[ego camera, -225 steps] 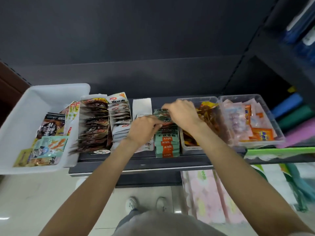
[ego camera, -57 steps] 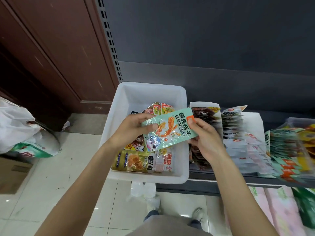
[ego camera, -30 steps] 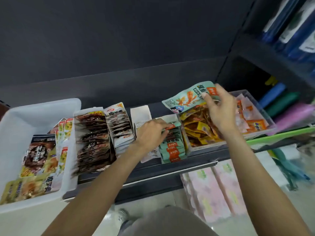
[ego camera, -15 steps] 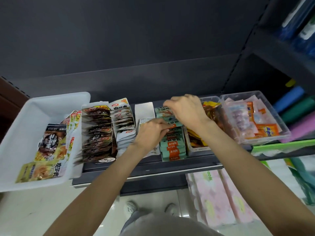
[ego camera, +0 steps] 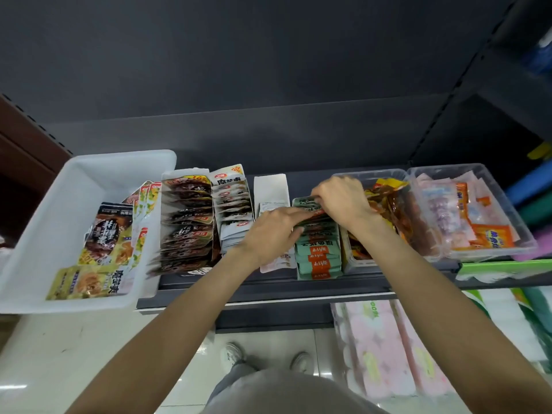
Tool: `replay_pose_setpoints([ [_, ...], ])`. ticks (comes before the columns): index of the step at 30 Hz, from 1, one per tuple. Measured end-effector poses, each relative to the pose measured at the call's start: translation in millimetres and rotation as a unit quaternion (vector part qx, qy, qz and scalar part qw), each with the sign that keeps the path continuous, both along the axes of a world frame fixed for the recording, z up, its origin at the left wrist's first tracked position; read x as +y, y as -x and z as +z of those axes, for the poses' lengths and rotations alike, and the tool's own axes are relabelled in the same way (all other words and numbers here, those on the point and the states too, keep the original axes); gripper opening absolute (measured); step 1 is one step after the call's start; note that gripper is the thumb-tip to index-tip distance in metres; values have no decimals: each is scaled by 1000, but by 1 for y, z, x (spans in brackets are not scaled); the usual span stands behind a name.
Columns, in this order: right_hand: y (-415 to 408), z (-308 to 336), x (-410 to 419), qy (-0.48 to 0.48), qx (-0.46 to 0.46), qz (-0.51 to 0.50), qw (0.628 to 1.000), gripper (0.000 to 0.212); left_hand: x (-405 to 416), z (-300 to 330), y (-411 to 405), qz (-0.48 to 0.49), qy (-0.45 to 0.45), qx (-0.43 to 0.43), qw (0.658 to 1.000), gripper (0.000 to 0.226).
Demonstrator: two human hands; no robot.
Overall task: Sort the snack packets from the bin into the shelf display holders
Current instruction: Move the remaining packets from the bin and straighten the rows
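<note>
White bin: rectangular, smooth plastic, at 9 o'clock on the shelf; glossy foil packets lay inside, at least four, exact count unclear.
Dark packet holder: white card box, brown-black pouches overlapped like scales.
White packet holder: just right of it, pale flat pouches fanned in a row.
Card sleeve: plain white, upright, at 12 o'clock of the left hand.
Left hand: grip curled, fingertips pinching the green packets.
Green packets: flat mint pouches with orange bands, stacked in one row at centre of the shelf; top ones hidden by fingers.
Right hand: grip curled down on the back of the green row; which packet it clasped, cannot tell.
Clear tubs: two, transparent plastic, at 3 o'clock; first tub held amber pouches, second tub pink and orange ones.
</note>
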State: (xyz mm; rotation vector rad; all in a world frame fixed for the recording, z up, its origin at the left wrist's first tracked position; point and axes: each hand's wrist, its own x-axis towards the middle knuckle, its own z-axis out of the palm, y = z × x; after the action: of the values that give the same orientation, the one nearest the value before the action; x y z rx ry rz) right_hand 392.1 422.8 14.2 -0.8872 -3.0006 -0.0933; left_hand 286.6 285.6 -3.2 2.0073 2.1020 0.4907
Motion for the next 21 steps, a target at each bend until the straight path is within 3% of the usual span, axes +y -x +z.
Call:
replay_pose_setpoints([
  [1, -2, 4, -1, 11, 11, -2, 1000, 21, -5, 4, 2, 16, -14, -2, 1000, 39],
  [3, -6, 14, -12, 39, 136, -4, 990, 20, -24, 15, 11, 89, -106, -4, 990, 32],
  [6, 3, 31, -46, 93, 350, 31, 931, 19, -66, 31, 36, 204, -260, -19, 944, 28],
  [10, 47, 42, -102, 209, 407, 117, 881, 21, -140, 39, 93, 307, -298, -71, 901, 20],
  [12, 76, 39, -129, 254, 392, 143, 873, 22, -175, 38, 126, 343, -268, -136, 890, 19],
  [14, 107, 34, -156, 285, 358, 154, 876, 22, -205, 27, 166, 379, -181, -177, 890, 18],
  [18, 174, 24, -211, 305, 253, 152, 905, 21, -248, -4, 238, 408, 46, -192, 891, 21],
  [21, 227, 10, -250, 310, 131, 125, 933, 25, -264, -27, 274, 374, 133, -166, 903, 28],
])
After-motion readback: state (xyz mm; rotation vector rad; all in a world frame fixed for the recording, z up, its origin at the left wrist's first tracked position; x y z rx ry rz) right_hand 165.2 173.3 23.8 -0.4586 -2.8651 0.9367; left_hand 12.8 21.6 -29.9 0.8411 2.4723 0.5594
